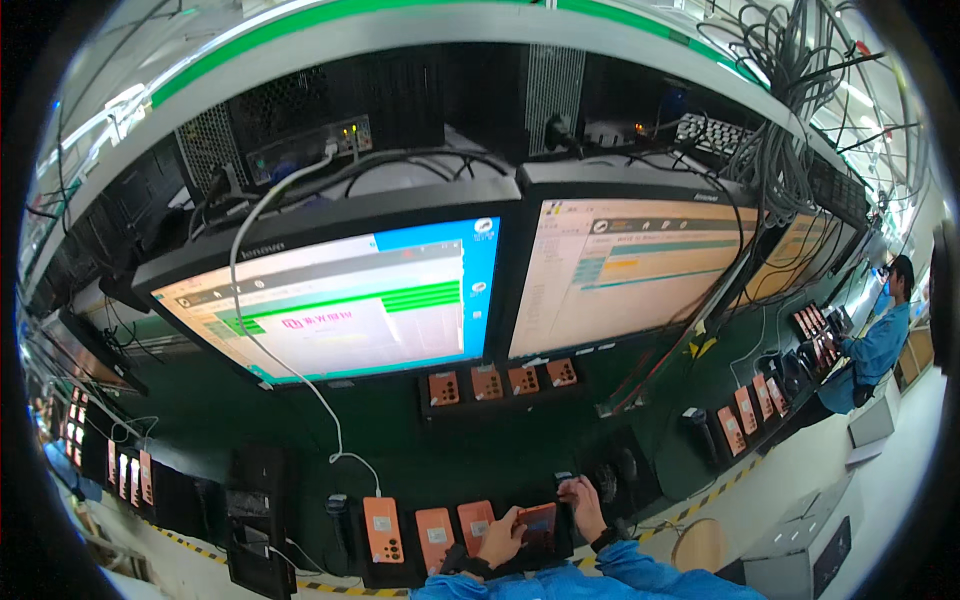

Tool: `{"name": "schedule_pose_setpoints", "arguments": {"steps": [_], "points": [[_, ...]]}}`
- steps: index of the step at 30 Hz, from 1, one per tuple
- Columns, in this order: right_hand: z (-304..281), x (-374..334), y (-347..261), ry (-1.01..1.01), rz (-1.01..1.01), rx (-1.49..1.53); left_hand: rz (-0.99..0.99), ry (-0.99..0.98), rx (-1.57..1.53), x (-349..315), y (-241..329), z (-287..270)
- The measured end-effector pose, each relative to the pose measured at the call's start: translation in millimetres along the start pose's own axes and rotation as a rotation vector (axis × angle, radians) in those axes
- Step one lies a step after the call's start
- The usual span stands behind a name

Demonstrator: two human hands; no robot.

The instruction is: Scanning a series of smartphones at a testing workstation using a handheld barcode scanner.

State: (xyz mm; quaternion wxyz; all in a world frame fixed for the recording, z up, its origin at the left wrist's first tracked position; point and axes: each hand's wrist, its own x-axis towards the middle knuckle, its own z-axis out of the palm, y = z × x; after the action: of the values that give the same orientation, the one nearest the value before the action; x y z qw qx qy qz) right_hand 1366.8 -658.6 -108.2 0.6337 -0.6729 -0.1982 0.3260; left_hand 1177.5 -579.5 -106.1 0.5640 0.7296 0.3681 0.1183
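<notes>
Left hand (499,543) grips one phone (540,522) beside three phones (435,530); right hand (584,508) half-curled, grasp unclear.

By the left hand's (500,540) fingertips, the phone (538,520) looks smooth and glossy. Left of that hand, salmon-coloured phones (427,518) look smooth, bearing paper-like labels (381,523). Ahead of both hands, the green tabletop (450,450) seems matt, the monitor frames (620,180) black plastic. Behind the right hand (583,505) wrinkles a blue cloth sleeve (640,572); rightward, a round seat (698,546) looks wooden.
</notes>
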Motion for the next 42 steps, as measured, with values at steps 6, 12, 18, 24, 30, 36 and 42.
{"name": "schedule_pose_setpoints", "arguments": {"steps": [6,12,18,24,30,36,42], "points": [[9,-12,-65,-0.452,-0.279,-0.205,0.073,-0.007,0.089,-12,28,-6],[5,-21,-71,-0.436,-0.179,-0.378,0.11,-0.057,0.089,-14,30,-6],[7,-23,-90,-0.493,-0.346,-0.562,0.09,-0.072,0.115,-16,30,-4],[9,-24,-82,-0.508,-0.507,-0.615,0.099,-0.091,0.086,-17,21,-4],[25,39,-33,-0.449,-0.235,-0.519,0.151,0.336,-0.147,-26,-9,-36],[75,63,9,-0.017,-0.31,-0.564,-0.255,0.95,0.535,-62,-59,-133],[146,-6,5,-0.296,-0.381,-0.482,-0.381,0.921,0.635,-85,-103,-163]]}}
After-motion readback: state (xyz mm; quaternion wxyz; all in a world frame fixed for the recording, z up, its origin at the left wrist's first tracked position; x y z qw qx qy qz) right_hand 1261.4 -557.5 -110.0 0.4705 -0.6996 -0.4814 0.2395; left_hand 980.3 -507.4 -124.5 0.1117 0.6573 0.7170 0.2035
